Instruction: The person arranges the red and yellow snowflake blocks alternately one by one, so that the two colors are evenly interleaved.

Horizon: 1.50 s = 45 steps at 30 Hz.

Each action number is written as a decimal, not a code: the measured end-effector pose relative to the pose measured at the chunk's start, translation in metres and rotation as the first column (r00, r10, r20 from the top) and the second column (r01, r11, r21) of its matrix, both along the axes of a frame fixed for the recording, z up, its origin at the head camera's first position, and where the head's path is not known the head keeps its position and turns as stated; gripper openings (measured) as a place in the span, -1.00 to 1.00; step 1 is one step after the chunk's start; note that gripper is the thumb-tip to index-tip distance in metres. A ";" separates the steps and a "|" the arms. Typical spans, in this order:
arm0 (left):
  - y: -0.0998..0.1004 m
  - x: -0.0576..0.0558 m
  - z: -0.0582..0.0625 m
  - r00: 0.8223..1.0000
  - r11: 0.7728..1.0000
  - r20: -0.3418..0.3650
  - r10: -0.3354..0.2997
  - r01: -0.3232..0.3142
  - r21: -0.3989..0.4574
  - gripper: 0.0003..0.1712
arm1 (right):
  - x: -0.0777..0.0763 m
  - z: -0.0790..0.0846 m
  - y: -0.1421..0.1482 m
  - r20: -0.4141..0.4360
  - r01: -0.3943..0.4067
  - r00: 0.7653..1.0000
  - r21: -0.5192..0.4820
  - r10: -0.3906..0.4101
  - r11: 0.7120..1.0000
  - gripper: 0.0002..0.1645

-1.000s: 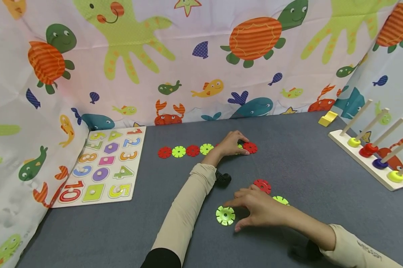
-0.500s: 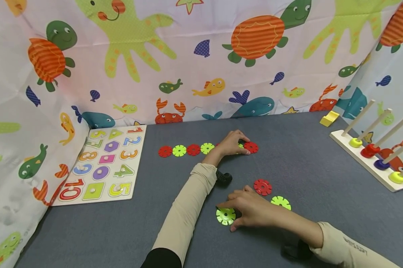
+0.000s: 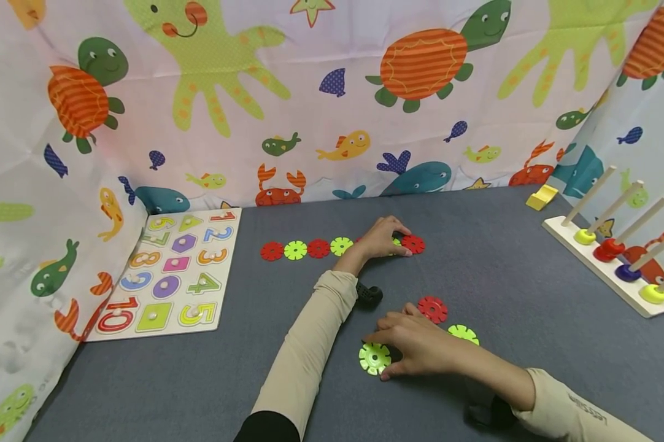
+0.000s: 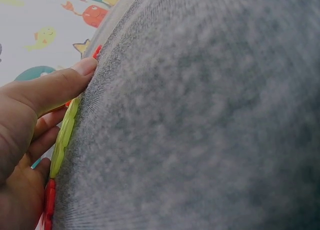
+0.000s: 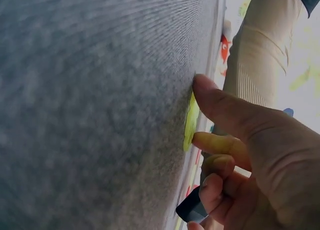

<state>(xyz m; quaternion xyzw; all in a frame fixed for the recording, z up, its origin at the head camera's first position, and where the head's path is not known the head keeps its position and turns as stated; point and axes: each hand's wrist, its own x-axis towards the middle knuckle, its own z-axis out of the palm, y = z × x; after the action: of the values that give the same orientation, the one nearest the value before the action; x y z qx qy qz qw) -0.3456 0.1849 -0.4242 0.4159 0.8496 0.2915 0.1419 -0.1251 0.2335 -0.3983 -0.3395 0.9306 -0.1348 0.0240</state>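
Pinching the nearest green flower disc (image 3: 374, 358) with the right hand (image 3: 420, 345), thumb and forefinger on opposite edges, likely to get purchase on something so thin and flat on the table (image 3: 172, 393). Having a second green disc (image 3: 463, 333) and a loose red disc (image 3: 432, 309) just beyond, probably for easy reach. Bending the left hand (image 3: 377, 238) farther off, with thumb and fingertips clamped on the left edges of the right-end red disc (image 3: 414, 244), seemingly to steady the row of discs (image 3: 318, 248). Alternating red and green along that row, partly hidden behind the hand. Flanking with a number puzzle board (image 3: 183, 293) at left and a peg stacker (image 3: 610, 268) at right, perhaps to free the middle. Ending far right with a yellow block (image 3: 542, 196) before the sea-creature cloth (image 3: 310, 110), likely hung as a screen.
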 end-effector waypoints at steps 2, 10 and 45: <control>0.000 0.000 -0.001 1.000 1.000 0.000 -0.003 0.003 -0.003 -0.45 | 0.000 0.000 0.001 0.020 0.001 1.000 -0.002 -0.001 1.000 -0.37; 0.000 0.000 0.000 1.000 1.000 0.002 -0.002 0.002 0.001 -0.46 | -0.002 -0.001 0.002 -0.057 -0.049 0.997 -0.009 0.048 0.999 -0.48; 0.000 0.000 0.002 1.000 1.000 0.028 0.009 -0.009 -0.010 -0.47 | -0.120 -0.004 0.170 0.078 0.513 0.859 -0.107 -0.507 0.852 -0.50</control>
<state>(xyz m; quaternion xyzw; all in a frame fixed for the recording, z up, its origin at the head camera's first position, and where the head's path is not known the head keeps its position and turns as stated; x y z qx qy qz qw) -0.3455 0.1848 -0.4225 0.4072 0.8510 0.2936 0.1544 -0.2452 0.4037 -0.4020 -0.0784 0.9762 -0.2018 -0.0119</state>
